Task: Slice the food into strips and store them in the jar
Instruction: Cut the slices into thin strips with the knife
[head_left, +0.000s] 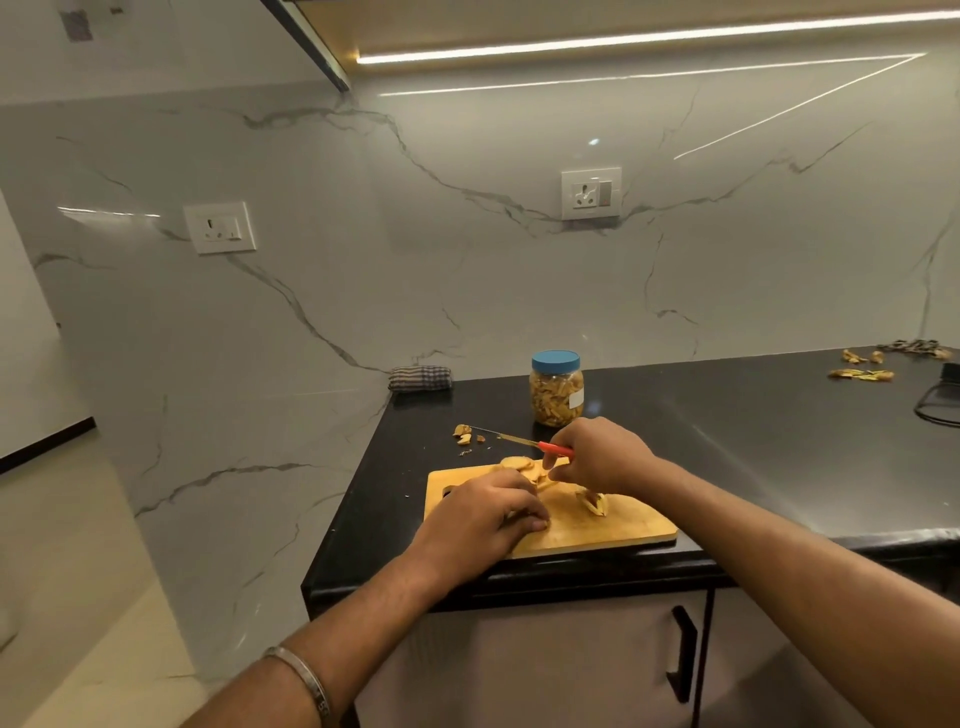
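While a metal bangle (304, 675) is worn on the left forearm nearest the camera, the left hand (480, 519) is laid on the wooden cutting board (597, 530) with fingers curled down onto food pieces at its fingertips; exactly what is pinched is hidden. A cabinet door with a black handle (684, 657) is seen below the black counter (727, 447), whose near edge carries the board. A cut piece of food (594, 503) is left lying on the board's middle, just under the right wrist. The right hand (602, 457) is closed around the red handle of a knife (524, 442), whose thin blade is pointed left and away, over the counter beyond the board. Pale food slices (519, 464) are piled at the board's far edge, between both hands. Small scraps (464, 435) are scattered near the blade tip. Behind the right hand, the jar (556, 389) is stood upright, filled with yellow strips, its blue lid on. A folded checked cloth (421, 378) is set against the marble wall, and more peelings (862, 373) are strewn far right.
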